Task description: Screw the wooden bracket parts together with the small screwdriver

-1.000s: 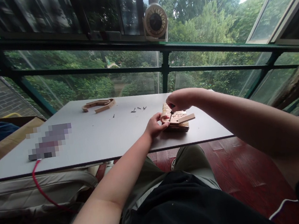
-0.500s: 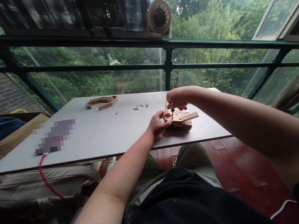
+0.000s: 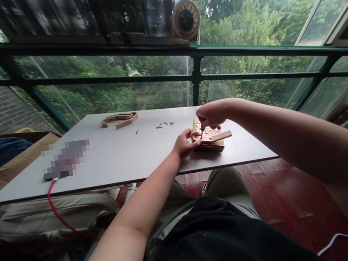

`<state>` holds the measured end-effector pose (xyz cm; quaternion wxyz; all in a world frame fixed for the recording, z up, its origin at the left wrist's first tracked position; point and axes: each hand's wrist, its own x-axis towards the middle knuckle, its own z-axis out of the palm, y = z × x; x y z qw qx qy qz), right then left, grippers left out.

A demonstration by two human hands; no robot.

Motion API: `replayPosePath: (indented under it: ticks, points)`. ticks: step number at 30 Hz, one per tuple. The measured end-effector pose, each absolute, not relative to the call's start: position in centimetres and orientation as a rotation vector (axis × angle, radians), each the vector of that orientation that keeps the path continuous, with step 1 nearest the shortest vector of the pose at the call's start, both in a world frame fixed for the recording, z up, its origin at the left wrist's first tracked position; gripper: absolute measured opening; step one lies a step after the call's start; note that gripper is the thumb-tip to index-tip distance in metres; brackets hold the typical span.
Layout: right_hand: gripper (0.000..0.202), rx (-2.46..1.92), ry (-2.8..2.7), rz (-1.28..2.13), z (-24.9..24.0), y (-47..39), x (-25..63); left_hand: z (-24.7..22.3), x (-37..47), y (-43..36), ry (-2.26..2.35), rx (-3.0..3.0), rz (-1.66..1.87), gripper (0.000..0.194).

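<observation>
My right hand is closed around the handle of a screwdriver, whose tip points down at a curved light-wood piece. At the left end of that piece, my left hand grips it between thumb and fingers. The piece lies over a thick carved block near the table's front edge. The screwdriver leans slightly, its top to the right. Whether a screw is under the tip is too small to tell.
On the white table lie curved wooden pieces at the back left and several small screws or metal parts. A blurred-out device with a red cable lies at the left. A round fan stands beyond the table.
My right hand has shifted slightly right, and the screwdriver now leans more to the right. My left hand keeps its grip on the wooden piece.
</observation>
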<state>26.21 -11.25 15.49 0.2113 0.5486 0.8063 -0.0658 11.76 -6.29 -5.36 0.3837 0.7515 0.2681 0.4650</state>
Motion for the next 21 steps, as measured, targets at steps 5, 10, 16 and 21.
replayPosePath:
  ticks: [5,10,16,21]
  points:
    - [0.049,1.569,2.120,-0.105,15.8,-10.9,25.7,-5.5,11.8,-6.3,0.689,1.890,1.181,0.037]
    - [0.064,1.579,2.043,-0.090,14.7,-9.0,26.1,-5.5,11.9,-6.2,0.705,1.896,1.174,0.037]
    - [0.035,1.634,2.280,-0.062,14.3,-10.3,26.8,-5.3,11.8,-6.3,0.714,1.917,1.170,0.036]
    - [0.034,1.616,2.355,0.056,14.6,-11.4,27.2,-5.3,11.9,-6.4,0.719,1.914,1.174,0.038]
